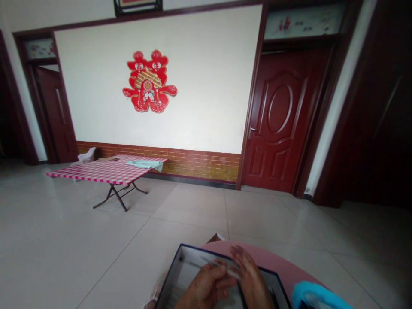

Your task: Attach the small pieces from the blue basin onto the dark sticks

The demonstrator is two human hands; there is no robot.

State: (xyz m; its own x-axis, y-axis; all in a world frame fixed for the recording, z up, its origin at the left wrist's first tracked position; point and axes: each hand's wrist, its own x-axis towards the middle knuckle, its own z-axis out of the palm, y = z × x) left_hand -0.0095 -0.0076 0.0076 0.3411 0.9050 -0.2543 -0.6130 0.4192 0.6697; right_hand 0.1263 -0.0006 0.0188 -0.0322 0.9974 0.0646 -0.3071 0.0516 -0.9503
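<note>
At the lower middle of the head view, my left hand [206, 283] is over a shallow box [175, 268] with a dark blue rim and a pale inside. Its fingers are curled and pinched on a thin, pale, stick-like piece [232, 273], too blurred to name. Close beside it, my right hand [250, 274] has its fingers stretched out, the palm turned toward the left hand and near the end of the piece. Whether the right hand touches the piece, I cannot tell. My wrists hide much of the box's inside.
The box rests at a pink round tabletop [286, 262]. A bright blue-rimmed object [318, 294] stands at the lower right. Farther off, a folding table [103, 171] with a red checkered cover carries a light green cloth [146, 164]. A red door [280, 116] is at the right.
</note>
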